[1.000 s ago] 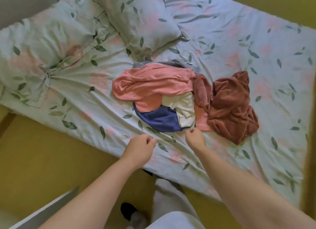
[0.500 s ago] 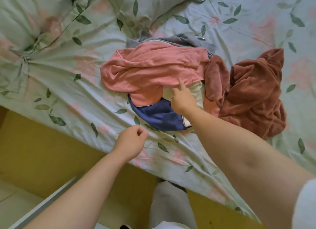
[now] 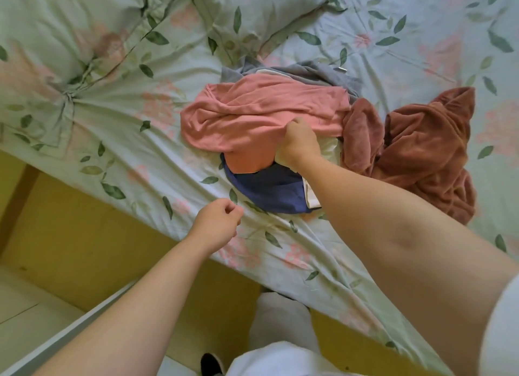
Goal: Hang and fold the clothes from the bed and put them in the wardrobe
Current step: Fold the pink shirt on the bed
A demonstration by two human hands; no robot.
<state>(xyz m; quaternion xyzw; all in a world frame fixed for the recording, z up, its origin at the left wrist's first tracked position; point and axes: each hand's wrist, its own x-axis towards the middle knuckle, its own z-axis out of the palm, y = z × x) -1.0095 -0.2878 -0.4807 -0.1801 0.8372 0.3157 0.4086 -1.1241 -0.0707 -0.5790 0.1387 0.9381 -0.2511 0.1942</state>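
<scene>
A heap of clothes lies in the middle of the bed [image 3: 112,150]. On top is a pink garment [image 3: 252,108], with a grey garment [image 3: 317,75] behind it, a cream one [image 3: 330,150] and a dark blue one [image 3: 269,190] under it. A rust-brown fleece garment [image 3: 421,150] lies crumpled to the right. My right hand [image 3: 299,142] grips the lower edge of the pink garment, fingers curled into the cloth. My left hand [image 3: 216,224] hovers over the sheet near the bed's front edge, fingers loosely curled, holding nothing.
Two pillows [image 3: 252,13] in the same leaf-print cloth lie at the head of the bed. The yellow bed frame [image 3: 84,229] runs along the front edge. My leg and dark shoe [image 3: 210,361] stand on the floor below.
My right hand moved from the near edge of the heap up onto it and closed on the pink garment. The view drew closer to the bed. My left hand hardly moved.
</scene>
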